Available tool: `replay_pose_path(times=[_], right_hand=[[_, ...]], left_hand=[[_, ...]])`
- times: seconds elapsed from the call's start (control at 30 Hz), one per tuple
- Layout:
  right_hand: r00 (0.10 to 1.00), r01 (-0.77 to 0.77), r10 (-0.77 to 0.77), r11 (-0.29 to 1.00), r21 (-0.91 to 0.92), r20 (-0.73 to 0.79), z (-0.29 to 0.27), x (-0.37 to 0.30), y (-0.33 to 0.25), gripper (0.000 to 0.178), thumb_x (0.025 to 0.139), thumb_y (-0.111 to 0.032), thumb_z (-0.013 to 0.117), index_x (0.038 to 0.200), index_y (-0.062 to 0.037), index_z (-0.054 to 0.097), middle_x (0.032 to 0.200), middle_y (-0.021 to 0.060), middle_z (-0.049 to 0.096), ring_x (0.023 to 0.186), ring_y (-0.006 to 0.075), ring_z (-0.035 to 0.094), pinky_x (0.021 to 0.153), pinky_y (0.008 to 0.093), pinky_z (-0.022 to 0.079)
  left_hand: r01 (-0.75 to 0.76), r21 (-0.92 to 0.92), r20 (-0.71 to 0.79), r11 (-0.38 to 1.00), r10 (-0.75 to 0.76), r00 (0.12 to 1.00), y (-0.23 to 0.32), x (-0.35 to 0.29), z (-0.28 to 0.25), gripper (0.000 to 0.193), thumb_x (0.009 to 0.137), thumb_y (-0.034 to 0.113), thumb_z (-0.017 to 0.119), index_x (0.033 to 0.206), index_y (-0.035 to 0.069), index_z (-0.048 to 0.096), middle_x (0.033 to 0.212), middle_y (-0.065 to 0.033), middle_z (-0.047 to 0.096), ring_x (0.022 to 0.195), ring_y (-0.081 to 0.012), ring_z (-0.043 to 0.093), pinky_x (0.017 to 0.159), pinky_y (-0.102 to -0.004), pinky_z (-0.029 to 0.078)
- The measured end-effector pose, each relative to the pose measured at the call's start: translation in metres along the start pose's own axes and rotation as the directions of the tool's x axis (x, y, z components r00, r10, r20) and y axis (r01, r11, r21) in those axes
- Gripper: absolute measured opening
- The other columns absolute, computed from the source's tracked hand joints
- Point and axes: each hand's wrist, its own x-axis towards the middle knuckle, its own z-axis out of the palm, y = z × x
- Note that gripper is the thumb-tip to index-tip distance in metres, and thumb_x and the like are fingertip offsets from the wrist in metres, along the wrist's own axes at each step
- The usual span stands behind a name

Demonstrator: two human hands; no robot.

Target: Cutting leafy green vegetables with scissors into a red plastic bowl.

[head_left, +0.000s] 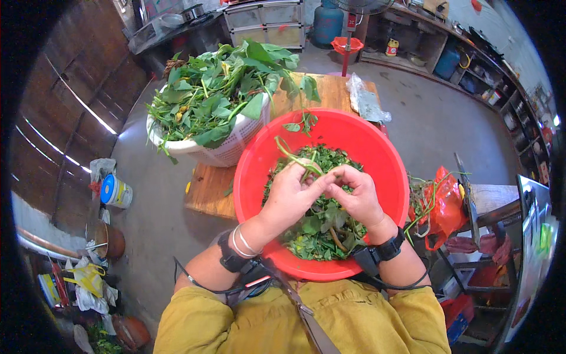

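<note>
Over a red basin [389, 153], my left hand [290, 192] is closed round a green leafy stem [289, 152]. The stem's upper end curls out past my fingers. My right hand [361, 199] meets it fingertip to fingertip, thumb and fingers pinched together; what lies in that pinch, if anything, is hidden. Beneath both hands, the basin holds a heap of torn green leaves and short stems [321, 239]. To the upper left, a white plastic basket [233, 147] is piled high with long leafy greens [218, 94].
Basket and basin rest on a low wooden table [212, 192], with a clear plastic bag [368, 103] at its far right corner. A red plastic bag [445, 206] with loose vines sits to the right, near a wooden frame. A lidded bucket [116, 192] stands left; shelves [471, 65] line the far right.
</note>
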Motion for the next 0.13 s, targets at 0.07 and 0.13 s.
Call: replay_pose_path(times=[0.07,0.13], right_hand=[[1.0,0.011,-0.011,0.996,-0.085,-0.006,-0.0005,-0.001,0.0005,0.012,0.078,-0.006,0.065,0.089,0.0,0.061,0.076,0.0038,0.062,0.066,0.0096,0.058,0.062,0.0237,0.047],[1.0,0.023,-0.023,0.974,-0.227,0.001,-0.0016,-0.0013,0.0018,0.014,0.078,-0.007,0.066,0.09,-0.0015,0.062,0.077,0.0043,0.063,0.067,0.011,0.058,0.064,0.024,0.048]], left_hand=[[-0.038,0.051,-0.007,0.998,0.038,0.999,-0.0033,0.0022,-0.0005,0.019,0.083,0.017,0.065,0.094,0.003,0.059,0.071,-0.0006,0.055,0.06,-0.0102,0.048,0.053,-0.0264,0.04],[-0.165,0.303,0.074,0.939,0.149,0.986,-0.0026,0.0009,-0.0067,0.018,0.087,0.02,0.059,0.095,0.004,0.059,0.078,-0.007,0.062,0.062,-0.0218,0.057,0.056,-0.0348,0.044]])
